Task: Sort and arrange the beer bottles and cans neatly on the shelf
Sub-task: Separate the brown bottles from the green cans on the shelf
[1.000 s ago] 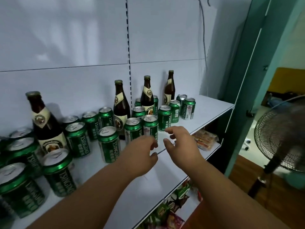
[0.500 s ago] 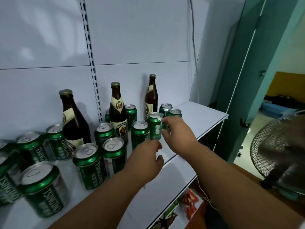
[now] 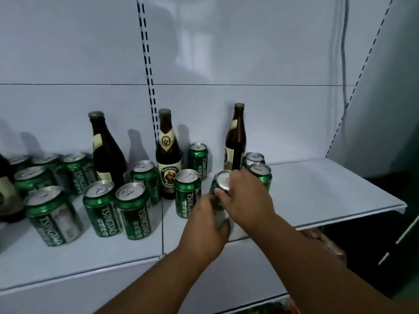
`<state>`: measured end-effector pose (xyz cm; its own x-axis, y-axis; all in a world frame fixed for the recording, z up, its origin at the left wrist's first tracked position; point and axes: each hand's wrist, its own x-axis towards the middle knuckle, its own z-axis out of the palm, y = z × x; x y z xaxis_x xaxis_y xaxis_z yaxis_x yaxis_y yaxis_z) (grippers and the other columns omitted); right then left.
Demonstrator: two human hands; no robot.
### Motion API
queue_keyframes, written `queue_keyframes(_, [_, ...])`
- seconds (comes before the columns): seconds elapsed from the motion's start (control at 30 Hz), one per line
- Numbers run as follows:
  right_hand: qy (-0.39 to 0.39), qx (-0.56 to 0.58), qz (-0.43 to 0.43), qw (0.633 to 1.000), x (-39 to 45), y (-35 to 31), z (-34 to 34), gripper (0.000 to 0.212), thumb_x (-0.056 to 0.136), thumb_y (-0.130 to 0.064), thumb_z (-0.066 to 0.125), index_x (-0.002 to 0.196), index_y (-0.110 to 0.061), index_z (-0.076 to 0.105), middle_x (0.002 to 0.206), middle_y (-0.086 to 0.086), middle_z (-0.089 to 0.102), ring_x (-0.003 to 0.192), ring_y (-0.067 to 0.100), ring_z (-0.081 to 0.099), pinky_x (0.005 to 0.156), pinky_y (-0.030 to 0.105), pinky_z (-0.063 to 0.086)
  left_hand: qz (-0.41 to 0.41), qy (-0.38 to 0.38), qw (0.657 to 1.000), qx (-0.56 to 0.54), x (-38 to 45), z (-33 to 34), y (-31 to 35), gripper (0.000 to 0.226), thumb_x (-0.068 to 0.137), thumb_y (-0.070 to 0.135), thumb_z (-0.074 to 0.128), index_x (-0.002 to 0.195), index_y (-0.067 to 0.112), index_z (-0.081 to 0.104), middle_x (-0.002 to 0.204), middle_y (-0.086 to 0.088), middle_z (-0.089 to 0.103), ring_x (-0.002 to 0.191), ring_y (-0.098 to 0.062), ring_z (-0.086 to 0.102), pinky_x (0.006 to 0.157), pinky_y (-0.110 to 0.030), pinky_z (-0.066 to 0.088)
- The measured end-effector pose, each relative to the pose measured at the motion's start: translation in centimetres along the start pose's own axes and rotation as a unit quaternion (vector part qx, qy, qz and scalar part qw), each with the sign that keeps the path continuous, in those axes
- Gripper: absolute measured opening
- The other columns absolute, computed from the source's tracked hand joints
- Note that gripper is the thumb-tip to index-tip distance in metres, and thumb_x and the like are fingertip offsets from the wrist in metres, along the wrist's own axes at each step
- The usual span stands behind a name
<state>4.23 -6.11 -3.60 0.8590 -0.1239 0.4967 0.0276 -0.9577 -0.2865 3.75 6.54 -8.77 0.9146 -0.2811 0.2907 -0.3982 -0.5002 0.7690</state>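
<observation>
Both hands were on one tilted green aluminium Tsingtao can [image 3: 221, 181] near the front of the white metal shelf [image 3: 328, 189]. The right hand [image 3: 247, 196] clamped its rim from above; the left hand [image 3: 205, 225] wrapped the body from below. Just left stood another green can [image 3: 187, 193]; behind, a brown glass Franziskaner bottle [image 3: 167, 155] stood upright against the back panel.

A white shelf [image 3: 317, 193] carries green Tsingtao cans [image 3: 133, 211] clustered left and centre, brown bottles [image 3: 168, 155] standing farther back, its right end bare.
</observation>
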Motion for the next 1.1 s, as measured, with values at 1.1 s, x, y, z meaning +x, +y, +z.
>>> queue_keyframes(1.1, [-0.335,0.557,-0.127,0.749,-22.4,-54.2,3.5,0.040,0.081,-0.069,0.055,0.102,-0.035,0.060,0.085,-0.005,0.065,0.069,0.016,0.065,0.059,0.034,0.053,-0.202,0.509,0.727,-0.414,-39.2,-41.3,-11.3,0.035,0.098,0.035,0.053,0.118,0.008,0.061,0.097,-0.019,0.071,0.068,-0.021,0.067,0.060,-0.036,0.050])
